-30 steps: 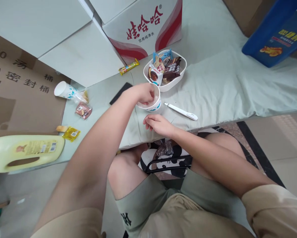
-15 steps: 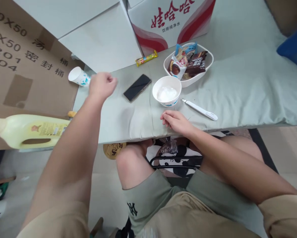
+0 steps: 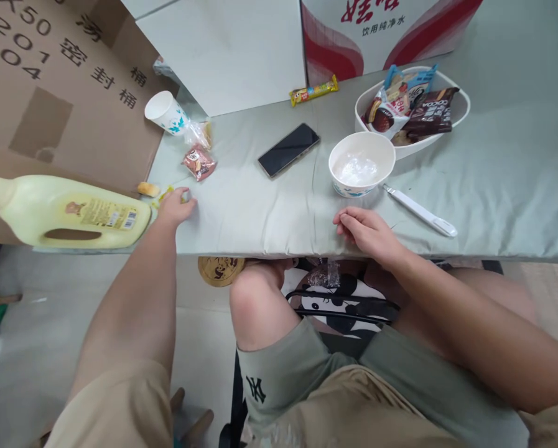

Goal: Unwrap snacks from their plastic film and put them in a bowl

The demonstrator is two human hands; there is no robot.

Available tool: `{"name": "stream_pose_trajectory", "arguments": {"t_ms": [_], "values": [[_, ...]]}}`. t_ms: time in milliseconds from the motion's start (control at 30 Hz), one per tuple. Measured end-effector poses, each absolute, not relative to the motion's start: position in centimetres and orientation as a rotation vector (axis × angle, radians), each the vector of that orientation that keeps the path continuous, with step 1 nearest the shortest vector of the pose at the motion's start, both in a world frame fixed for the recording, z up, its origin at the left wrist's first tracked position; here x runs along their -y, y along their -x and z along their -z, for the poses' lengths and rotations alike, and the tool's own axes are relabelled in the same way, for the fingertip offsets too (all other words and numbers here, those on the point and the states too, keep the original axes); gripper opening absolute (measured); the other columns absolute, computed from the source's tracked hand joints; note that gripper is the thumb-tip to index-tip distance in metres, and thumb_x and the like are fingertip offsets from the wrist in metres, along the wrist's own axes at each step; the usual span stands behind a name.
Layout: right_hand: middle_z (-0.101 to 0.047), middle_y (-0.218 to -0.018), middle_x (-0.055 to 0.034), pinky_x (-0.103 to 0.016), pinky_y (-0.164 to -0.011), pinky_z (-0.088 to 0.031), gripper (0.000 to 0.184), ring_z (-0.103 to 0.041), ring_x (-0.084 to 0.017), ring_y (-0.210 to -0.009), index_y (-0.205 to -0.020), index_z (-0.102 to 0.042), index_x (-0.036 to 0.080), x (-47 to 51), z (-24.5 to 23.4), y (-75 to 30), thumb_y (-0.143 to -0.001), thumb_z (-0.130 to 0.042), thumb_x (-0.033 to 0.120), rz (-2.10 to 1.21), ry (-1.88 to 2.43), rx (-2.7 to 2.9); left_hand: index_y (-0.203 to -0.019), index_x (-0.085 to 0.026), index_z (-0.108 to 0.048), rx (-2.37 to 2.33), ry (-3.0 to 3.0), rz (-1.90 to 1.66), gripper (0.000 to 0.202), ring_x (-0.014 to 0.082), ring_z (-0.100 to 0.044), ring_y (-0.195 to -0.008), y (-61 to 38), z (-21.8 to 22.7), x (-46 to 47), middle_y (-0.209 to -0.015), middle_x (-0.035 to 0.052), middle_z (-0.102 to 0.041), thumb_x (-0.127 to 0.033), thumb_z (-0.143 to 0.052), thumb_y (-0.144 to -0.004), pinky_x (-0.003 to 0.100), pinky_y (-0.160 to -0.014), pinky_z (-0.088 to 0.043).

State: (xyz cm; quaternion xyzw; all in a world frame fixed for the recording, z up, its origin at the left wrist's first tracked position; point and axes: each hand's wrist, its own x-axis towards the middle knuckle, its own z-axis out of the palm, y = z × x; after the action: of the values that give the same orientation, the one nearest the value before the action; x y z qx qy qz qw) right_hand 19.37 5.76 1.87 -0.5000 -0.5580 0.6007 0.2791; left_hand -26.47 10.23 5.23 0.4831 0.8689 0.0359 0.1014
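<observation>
Yellow jug (image 3: 78, 208) is beside the left grip (image 3: 176, 209); can't tell if it holds the wrapper (image 3: 168, 190). Bowl (image 3: 353, 190) stands beyond the loosely closed right grip (image 3: 363, 230).

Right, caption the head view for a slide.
Left hand over a yellow wrapper, right hand loosely curled near a paper bowl.

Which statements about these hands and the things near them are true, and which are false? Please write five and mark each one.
1. The left hand partly covers the yellow wrapper from view. True.
2. The right hand grips the white tool. False: the white tool lies on the cloth, apart from both hands.
3. The bowl contains clear plastic. True.
4. The phone lies inside the bowl. False: the phone lies on the cloth.
5. The basket holds wrapped snacks. True.
</observation>
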Motion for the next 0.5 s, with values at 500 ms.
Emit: {"name": "stream_pose_trajectory", "arguments": {"t_ms": [500], "values": [[-0.063,-0.073,0.0003,-0.024,-0.057,-0.038,0.023,-0.053,-0.011,-0.061,-0.086,-0.061,0.019,-5.5,-1.6,-19.7,-0.092,-0.045,0.035,-1.65,1.276,1.499,-0.145,-0.017,-0.048,-2.471,-1.74,-0.25,0.072,0.0341,-0.043,-0.141,22.9,-5.2,-14.1,-0.153,0.0138,-0.031,-0.01,-0.071,-0.077,0.058,-0.124,-0.033]]}}
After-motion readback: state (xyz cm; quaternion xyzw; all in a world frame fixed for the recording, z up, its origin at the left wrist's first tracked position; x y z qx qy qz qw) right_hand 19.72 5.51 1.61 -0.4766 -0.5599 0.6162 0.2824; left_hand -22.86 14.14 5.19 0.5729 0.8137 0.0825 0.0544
